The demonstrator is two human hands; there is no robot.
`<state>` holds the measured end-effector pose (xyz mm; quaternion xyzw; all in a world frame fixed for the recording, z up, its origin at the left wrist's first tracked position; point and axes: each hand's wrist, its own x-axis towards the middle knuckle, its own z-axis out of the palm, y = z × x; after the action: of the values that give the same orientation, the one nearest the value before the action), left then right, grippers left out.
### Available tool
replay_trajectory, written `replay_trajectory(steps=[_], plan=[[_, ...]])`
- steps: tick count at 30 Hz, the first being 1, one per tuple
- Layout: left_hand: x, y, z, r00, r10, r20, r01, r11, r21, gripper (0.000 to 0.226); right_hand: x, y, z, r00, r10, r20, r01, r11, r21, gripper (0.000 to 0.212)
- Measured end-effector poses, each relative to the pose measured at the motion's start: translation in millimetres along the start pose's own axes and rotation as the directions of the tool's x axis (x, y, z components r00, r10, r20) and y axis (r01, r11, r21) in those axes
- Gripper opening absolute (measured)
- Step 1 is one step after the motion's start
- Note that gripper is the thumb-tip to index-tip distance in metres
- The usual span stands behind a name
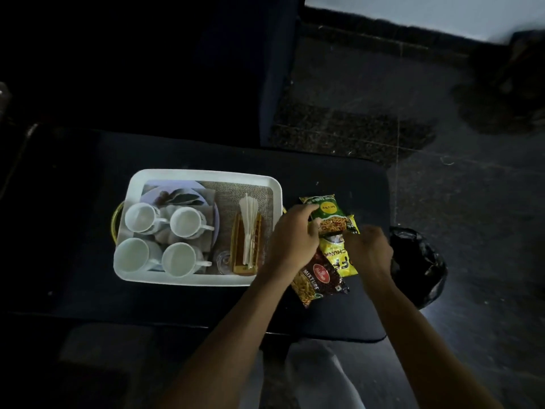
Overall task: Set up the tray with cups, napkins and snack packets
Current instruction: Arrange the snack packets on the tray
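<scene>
Your left grip [292,234] pinches the green plastic snack packet [331,215], just right of the white rectangular plastic tray [203,174] on the dark tabletop [177,299]. Your right grip [368,249] curls over the yellow plastic snack packet [339,256]; holding or not, can't tell.

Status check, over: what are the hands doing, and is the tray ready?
Left hand pinches green packet; right hand on yellow packet, grip unclear. Cups, napkins in tray; packets outside. Nothing blocking.
</scene>
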<state>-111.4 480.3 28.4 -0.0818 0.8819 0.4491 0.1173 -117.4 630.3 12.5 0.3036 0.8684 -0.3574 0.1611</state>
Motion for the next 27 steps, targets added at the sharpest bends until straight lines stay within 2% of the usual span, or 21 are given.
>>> replay_trajectory(steps=[3,7,11,18,21,23,24,26,27], plan=[[16.1,-0.7,8.9,0.999,0.024,0.030,-0.026,0.997,0.075,0.036,11.1,-3.6,10.0,0.997,0.068,0.023,-0.067,0.997,-0.035,0.038],[29.8,-4.6,17.7,0.993,-0.064,0.101,0.053,0.992,0.113,0.036,24.1,-6.5,15.5,0.998,0.039,0.057,-0.038,0.999,-0.012,0.041],[28.3,-2.9,23.3,0.992,-0.099,0.081,0.095,0.994,0.048,0.028,35.8,-11.5,12.9,0.995,-0.097,0.007,0.097,0.995,0.005,0.038],[38.6,1.5,30.8,0.980,-0.197,-0.008,0.194,0.972,-0.132,0.025,51.5,-32.8,22.3,0.948,-0.315,-0.035,0.317,0.947,0.052,0.032],[43.9,0.4,23.2,0.978,-0.207,0.026,0.209,0.964,-0.163,0.024,54.7,-43.8,17.2,0.910,-0.412,-0.043,0.413,0.910,0.021,0.024],[45.4,0.1,10.6,0.990,-0.140,0.003,0.139,0.982,-0.130,0.024,53.8,-53.8,9.7,0.861,-0.506,-0.043,0.504,0.862,-0.055,0.025],[45.7,-0.7,1.3,0.996,-0.073,-0.057,0.068,0.994,-0.086,0.026,51.2,-61.0,4.5,0.828,-0.560,-0.030,0.556,0.826,-0.098,0.027],[46.9,-4.1,-22.5,0.977,0.112,-0.184,-0.105,0.993,0.049,0.038,41.8,-79.0,-7.8,0.739,-0.673,0.027,0.665,0.724,-0.185,0.031],[48.7,-6.7,-36.4,0.958,0.203,-0.201,-0.182,0.976,0.121,0.048,35.4,-89.8,-13.6,0.681,-0.729,0.069,0.722,0.652,-0.231,0.033]])
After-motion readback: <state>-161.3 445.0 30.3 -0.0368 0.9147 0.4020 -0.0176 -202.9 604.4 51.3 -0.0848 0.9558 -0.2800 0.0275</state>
